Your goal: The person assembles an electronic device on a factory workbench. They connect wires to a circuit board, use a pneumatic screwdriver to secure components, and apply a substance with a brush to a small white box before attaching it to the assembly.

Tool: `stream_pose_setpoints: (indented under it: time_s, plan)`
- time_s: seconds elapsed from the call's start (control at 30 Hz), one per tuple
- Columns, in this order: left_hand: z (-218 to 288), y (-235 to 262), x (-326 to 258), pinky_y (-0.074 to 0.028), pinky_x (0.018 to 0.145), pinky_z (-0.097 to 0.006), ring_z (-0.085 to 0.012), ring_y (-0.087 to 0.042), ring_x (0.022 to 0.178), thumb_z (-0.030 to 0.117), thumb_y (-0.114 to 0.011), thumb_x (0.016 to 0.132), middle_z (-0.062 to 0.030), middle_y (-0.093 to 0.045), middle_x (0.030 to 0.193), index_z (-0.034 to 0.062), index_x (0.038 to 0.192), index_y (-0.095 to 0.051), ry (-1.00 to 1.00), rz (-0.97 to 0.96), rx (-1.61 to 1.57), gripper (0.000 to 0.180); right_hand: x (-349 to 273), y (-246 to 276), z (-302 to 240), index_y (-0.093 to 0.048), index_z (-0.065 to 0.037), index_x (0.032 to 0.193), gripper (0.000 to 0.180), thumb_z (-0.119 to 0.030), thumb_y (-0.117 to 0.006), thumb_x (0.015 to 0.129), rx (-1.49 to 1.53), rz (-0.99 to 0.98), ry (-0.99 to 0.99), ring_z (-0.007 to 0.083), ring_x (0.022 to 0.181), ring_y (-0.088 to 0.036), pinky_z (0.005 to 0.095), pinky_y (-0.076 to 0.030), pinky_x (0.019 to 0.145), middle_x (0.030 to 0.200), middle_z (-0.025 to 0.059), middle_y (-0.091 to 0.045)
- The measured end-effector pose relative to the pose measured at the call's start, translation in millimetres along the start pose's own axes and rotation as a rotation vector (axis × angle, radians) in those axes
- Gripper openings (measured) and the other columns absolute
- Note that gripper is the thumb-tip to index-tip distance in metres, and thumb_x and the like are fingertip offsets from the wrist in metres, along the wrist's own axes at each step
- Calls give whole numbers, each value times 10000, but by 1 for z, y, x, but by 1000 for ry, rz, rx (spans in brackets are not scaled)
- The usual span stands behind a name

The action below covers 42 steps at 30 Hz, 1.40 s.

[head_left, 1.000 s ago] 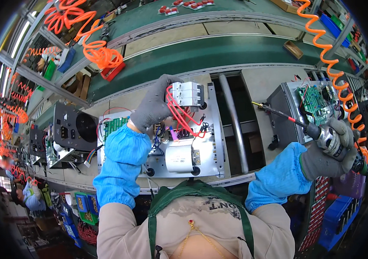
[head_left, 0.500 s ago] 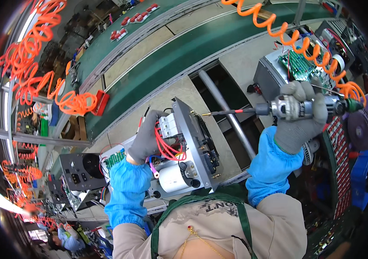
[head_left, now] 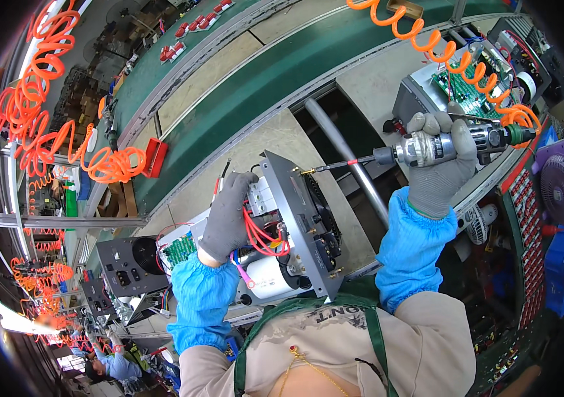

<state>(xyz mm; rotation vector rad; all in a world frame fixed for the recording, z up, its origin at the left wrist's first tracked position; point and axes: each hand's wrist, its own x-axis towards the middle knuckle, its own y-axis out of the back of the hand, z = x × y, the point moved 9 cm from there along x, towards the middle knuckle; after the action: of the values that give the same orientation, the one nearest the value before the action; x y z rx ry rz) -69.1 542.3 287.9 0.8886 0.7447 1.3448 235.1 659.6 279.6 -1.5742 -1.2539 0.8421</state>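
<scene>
Along green conveyor (head_left: 242, 99): perhaps workshop benches

Head-worn fisheye, steeply downward, close.

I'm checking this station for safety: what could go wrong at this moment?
1. The pneumatic screwdriver in the right hand meets a brass screw at the tilted grey panel's top edge; the bit might slip off.
2. The left hand steadies the unit right beside the loose red wires, which could get snagged.
</scene>
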Motion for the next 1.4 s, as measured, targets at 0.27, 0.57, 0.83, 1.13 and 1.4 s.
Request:
stream_pose_setpoints:
  time_s: [0.27, 0.57, 0.83, 1.13, 1.4]
  plan:
    - [4, 4, 2, -448, 745, -392, -338, -524, 879, 218, -816, 565, -149, -498, 960, 18, 1082, -525, -37, 6, -47, 626, -3, 7, -1, -516, -50, 1100, 327, -153, -618, 807, -17, 33, -11, 172, 698, -608, 426, -524, 800, 793, 74, -612]
    - [11, 5, 7, -445, 747, -388, -326, -518, 864, 216, -816, 568, -144, -498, 947, 19, 1074, -545, -28, -1, -112, 608, -3, 13, 8, -579, -20, 956, 223, -163, -625, 792, -22, 53, -32, 186, 699, -619, 429, -525, 796, 787, 81, -623]
    - [7, -4, 12, -442, 743, -375, -293, -528, 847, 205, -782, 562, -141, -517, 931, 13, 1074, -565, 12, 34, -69, 589, 0, 14, 9, -572, -27, 992, 229, -146, -618, 801, 10, 98, 16, 192, 674, -621, 433, -523, 798, 778, 81, -628]
    - [8, -10, -1, -446, 837, -396, -323, -542, 963, 255, -817, 584, -157, -526, 1037, 26, 1185, -539, -114, 211, -144, 700, 2, 26, 25, -569, -73, 994, 224, -140, -637, 792, 108, 160, 49, 172, 694, -600, 431, -514, 815, 789, 66, -618]
    - [-2, -22, -1, -438, 921, -399, -330, -550, 1094, 278, -823, 623, -187, -552, 1170, 31, 1260, -499, -37, 157, -251, 757, -8, 13, 33, -546, -32, 922, 176, -126, -625, 797, 181, 221, 79, 209, 676, -601, 437, -528, 784, 774, 89, -589]
